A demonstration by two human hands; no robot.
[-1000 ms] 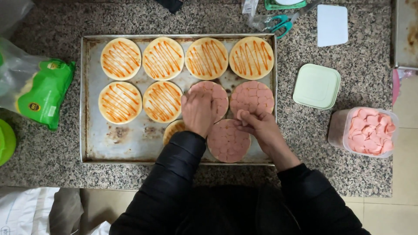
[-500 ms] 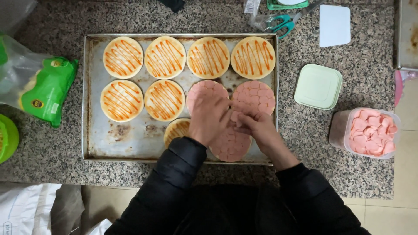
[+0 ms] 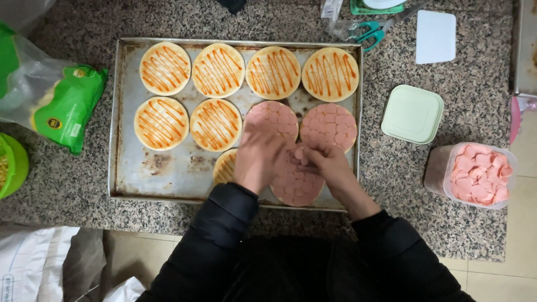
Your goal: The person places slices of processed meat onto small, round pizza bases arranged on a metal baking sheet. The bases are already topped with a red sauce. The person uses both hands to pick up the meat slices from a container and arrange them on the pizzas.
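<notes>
The near pink-covered round (image 3: 296,184) lies at the tray's (image 3: 120,117) near edge, right of centre, under my left hand (image 3: 258,159) and right hand (image 3: 324,168). I'd lay slices flat, edges just overlapping, out to the rim, as on the 2 covered rounds (image 3: 329,126) beyond. My right fingers look pinched together, seemingly on a slice, while the left spread flat; the tub of slices (image 3: 481,174) waits off to the right.

Bare tray (image 3: 168,168) corner lower left open; lid (image 3: 412,114), sausage tub (image 3: 475,174) crowd right; counter gap between seems passable.
</notes>
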